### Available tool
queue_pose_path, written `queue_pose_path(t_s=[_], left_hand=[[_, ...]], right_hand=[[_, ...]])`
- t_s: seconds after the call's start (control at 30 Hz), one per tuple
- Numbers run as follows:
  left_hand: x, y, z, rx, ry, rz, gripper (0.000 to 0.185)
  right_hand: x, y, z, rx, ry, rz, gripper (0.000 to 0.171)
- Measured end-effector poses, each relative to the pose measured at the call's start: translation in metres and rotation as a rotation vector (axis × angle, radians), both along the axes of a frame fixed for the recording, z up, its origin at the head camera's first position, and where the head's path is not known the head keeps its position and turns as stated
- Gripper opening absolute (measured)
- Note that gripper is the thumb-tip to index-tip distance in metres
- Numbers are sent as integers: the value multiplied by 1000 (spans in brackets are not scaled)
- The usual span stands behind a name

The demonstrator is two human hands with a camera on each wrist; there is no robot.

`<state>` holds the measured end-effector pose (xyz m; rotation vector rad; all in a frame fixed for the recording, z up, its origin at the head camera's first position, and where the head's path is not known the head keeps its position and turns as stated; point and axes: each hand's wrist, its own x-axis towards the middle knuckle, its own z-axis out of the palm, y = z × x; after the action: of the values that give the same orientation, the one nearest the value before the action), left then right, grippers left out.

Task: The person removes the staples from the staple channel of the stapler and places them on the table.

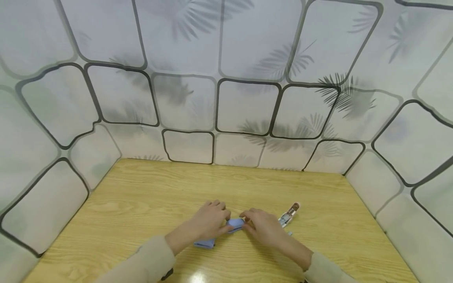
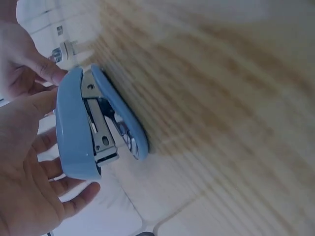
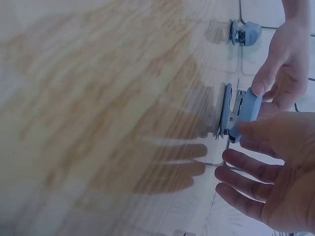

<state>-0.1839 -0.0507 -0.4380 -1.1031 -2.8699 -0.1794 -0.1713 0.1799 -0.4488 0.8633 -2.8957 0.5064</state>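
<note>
A light blue stapler [image 1: 235, 225] stands on the wooden table between both hands. Its handle and base are spread apart at one end, with the metal magazine showing between them in the left wrist view. My left hand [image 1: 211, 220] pinches one end of the stapler [image 3: 250, 112], thumb on one side and fingers on the other. At the opposite end, my right hand [image 1: 263, 226] holds it between thumb and index finger, with the other fingers spread loosely in the right wrist view. A second blue stapler [image 1: 204, 244] sits by the left forearm, partly hidden by it.
Beyond the right hand lies a long, narrow object [image 1: 289, 215] with a brown rounded end and a pale body. A small light blue piece [image 1: 290, 233] shows beside the right wrist. Patterned cloth walls [image 1: 247, 106] surround the wooden table [image 1: 148, 188] at the back and sides.
</note>
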Motion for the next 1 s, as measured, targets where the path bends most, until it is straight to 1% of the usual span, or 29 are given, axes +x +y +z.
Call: queue_pose_path(t_s=[0.1, 0.3, 0.43, 0.57, 0.77, 0.87, 1.0], left_hand=[[4, 0, -2, -8, -6, 38, 36], [15, 0, -2, -5, 10, 110, 42], [20, 2, -3, 36, -40, 168, 44], [23, 4, -6, 81, -64, 206, 40], [25, 9, -13, 101, -40, 233, 37], [26, 12, -14, 109, -32, 238, 36], [27, 14, -14, 102, 3, 233, 35]], right_hand=[[1, 0, 0, 32, 39, 6, 29], [1, -3, 1, 108, 127, 13, 34], [0, -8, 1, 142, 165, 42, 35], [-1, -13, -1, 163, 183, 53, 35], [-1, -17, -1, 137, 192, 47, 32], [-2, -16, -1, 121, 194, 53, 30], [-2, -13, -1, 120, 200, 63, 29]])
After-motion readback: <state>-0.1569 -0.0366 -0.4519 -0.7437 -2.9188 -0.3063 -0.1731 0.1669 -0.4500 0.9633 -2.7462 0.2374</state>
